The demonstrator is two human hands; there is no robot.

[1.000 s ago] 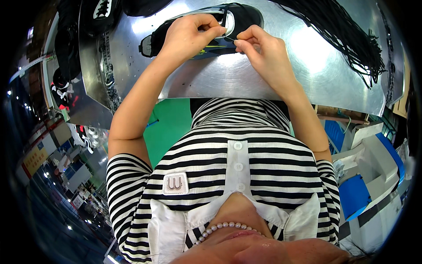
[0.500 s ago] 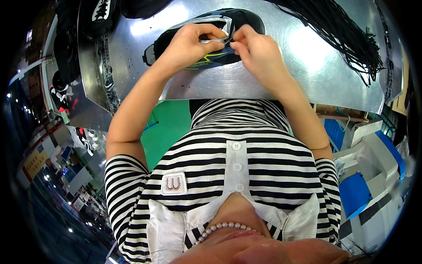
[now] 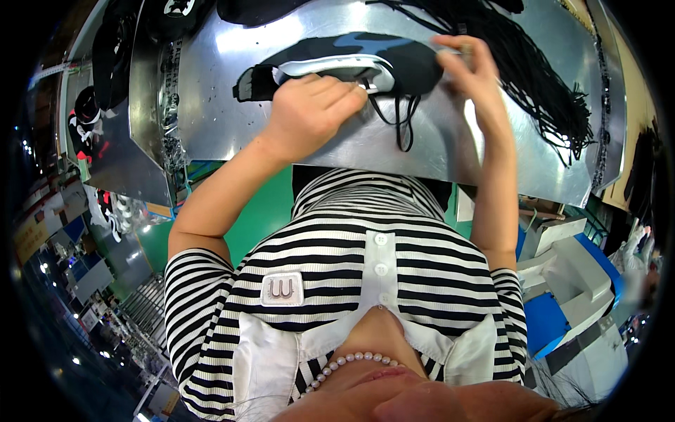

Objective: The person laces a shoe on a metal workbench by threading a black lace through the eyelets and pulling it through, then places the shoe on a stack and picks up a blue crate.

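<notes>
A black and blue-grey shoe upper (image 3: 415,60) lies on its side on the metal table, its pale-lined opening turned toward me. My left hand (image 3: 309,112) is closed on the near edge of that opening, the fingers partly inside it. From the upper's near side a thin black shoelace (image 3: 406,130) hangs in a loop onto the table. My right hand (image 3: 474,67) is just beyond the upper's right end, thumb and fingers apart, with nothing visible in them. It is close to a large bundle of black laces (image 3: 520,84).
The shiny metal table (image 3: 232,133) spans the far side in front of me. More black shoe parts (image 3: 260,8) lie along its far edge, and a black shoe piece with white lacing (image 3: 179,8) is at far left. Grey and blue bins (image 3: 562,281) stand below at right.
My right hand has left the opening and moved right toward the lace bundle. The upper has turned, hiding its yellow-green lines, and a lace loop now shows. My left hand still grips the upper.
</notes>
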